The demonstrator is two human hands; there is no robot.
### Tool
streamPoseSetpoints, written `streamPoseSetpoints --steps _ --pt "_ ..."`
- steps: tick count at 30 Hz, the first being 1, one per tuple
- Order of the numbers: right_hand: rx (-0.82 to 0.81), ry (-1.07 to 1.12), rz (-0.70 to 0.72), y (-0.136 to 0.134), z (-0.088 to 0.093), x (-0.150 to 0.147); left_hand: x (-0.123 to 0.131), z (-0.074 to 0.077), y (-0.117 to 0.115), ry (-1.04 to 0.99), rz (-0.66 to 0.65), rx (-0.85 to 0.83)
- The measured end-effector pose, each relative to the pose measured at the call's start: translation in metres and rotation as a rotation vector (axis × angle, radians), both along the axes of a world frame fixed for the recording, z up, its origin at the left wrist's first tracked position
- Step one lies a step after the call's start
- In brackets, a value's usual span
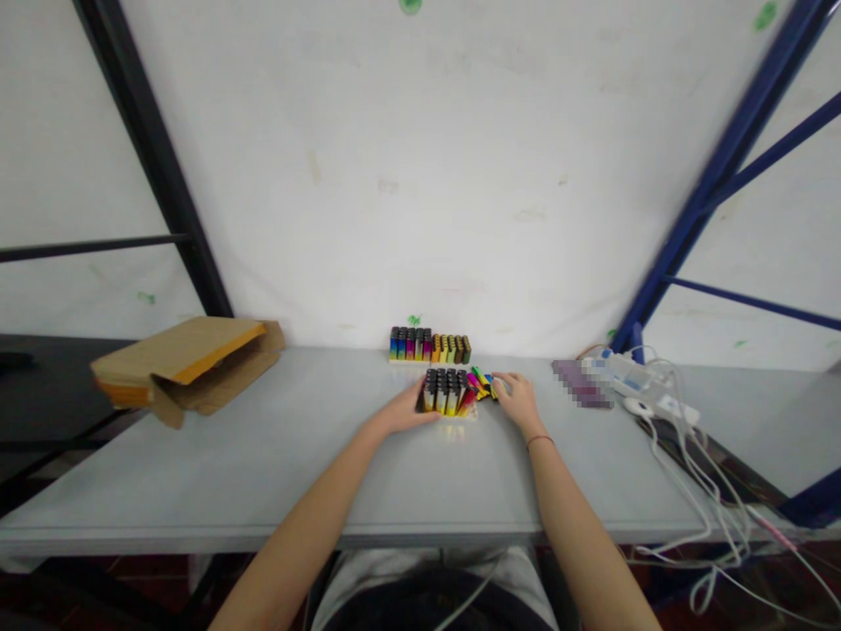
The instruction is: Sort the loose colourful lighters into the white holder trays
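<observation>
Several upright lighters (443,391) stand bunched between my hands, with tipped lighters (479,384) lying at their right end. My left hand (408,409) rests against the bunch, seemingly bracing it; my right hand (517,400), well apart, touches the tipped ones. I can't tell whether either grips. Behind the bunch, a tidy row of lighters (429,345) stands on the surface (263,464); a cardboard box (187,368) lies well left.

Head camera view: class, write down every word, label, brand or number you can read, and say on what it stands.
No readable text: any print on the lighters and the white power strip is too small to read, and the purple rectangle is blurred out.
</observation>
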State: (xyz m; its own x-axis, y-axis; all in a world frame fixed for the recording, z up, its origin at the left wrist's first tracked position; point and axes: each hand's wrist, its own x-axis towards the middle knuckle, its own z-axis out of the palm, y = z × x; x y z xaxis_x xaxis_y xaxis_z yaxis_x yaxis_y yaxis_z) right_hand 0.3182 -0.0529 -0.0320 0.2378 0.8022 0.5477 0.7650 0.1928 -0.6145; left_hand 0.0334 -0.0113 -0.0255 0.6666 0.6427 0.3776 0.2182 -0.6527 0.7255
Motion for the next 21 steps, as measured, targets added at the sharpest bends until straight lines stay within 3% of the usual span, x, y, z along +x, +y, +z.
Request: streamPoseSetpoints --steps 5,9,11,14,17,21 --pt "0.039 0.02 0.195 -0.005 0.01 -0.018 0.001 0.0 0.0 -0.019 -0.019 0.017" --pt "0.015 -0.073 0.235 -0.001 0.008 -0.027 0.001 -0.002 0.0 -0.022 -0.016 0.011" --pt "0.007 -0.087 0.205 0.002 0.004 -0.024 0.0 -0.001 0.0 -0.019 -0.009 0.0" --pt "-0.057 -0.121 0.026 0.005 -0.002 -0.011 0.0 0.0 -0.001 -0.008 0.002 -0.015" --pt "-0.23 -0.231 -0.11 0.003 -0.005 0.001 -0.001 0.0 -0.001 0.004 0.013 -0.012" --pt "-0.44 -0.265 -0.142 -0.001 -0.002 0.005 0.0 -0.002 0.001 0.01 0.02 -0.003"
